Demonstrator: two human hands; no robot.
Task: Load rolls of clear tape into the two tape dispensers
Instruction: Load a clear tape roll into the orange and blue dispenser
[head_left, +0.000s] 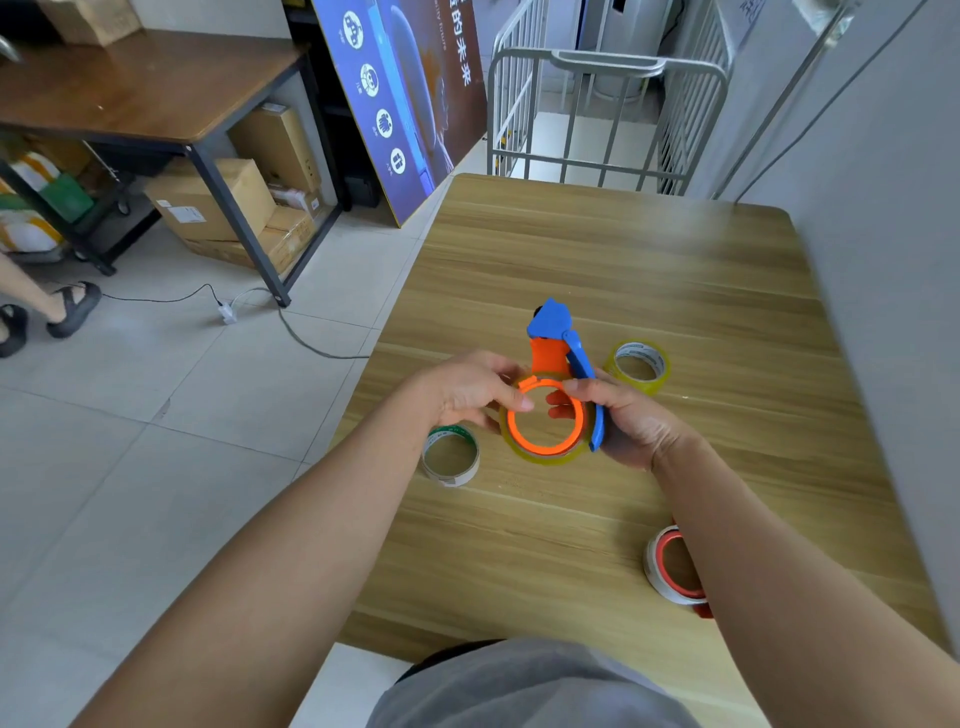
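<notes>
Beyond the dispenser (549, 322), open tabletop (623, 249) runs to the far edge. A yellowish tape roll (641, 384) blocks its right side just beside it. A white core (452, 478) sits near-left, and a red-lined roll (655, 571) lies well nearer, to the right.

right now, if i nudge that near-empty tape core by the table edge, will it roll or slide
The tape core lies flat on the table, hole up, so it would probably slide, not roll. It looks like thin cardboard with little tape, so likely light and crushable. Near the edge, a leftward push might drop it.
</notes>
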